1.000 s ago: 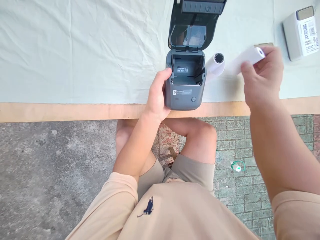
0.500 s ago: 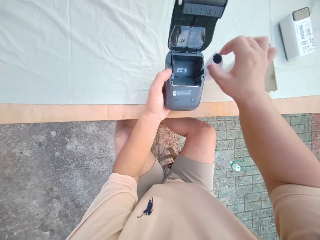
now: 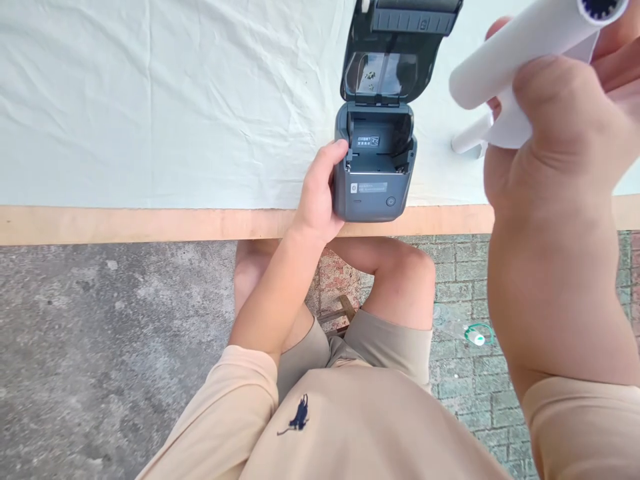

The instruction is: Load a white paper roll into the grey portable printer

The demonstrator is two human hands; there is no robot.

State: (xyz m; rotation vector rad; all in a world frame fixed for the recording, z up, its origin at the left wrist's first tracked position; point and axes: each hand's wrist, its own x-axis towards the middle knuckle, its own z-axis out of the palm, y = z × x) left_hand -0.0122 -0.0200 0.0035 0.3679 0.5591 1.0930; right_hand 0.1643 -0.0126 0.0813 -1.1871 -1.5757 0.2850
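Note:
My left hand grips the left side of a dark grey label printer at the table's front edge, thumb at its upper rim. The printer's lid is swung up, and the bay inside holds no roll. Raised close to the camera on the right, my right hand holds a white paper roll, tilted, with a dark toothed core at its upper right end. A loose flap of paper hangs below the roll. Some of my right fingers are hidden behind it.
A smaller white cylinder lies on the pale tablecloth, partly hidden by my right hand. The wooden table edge runs across in front of me. On the paved floor lies a clear bottle with a green ring.
My right hand has closed on the white paper roll and lifted it up and right, toward the camera. It now covers the white box. My left hand still holds the printer.

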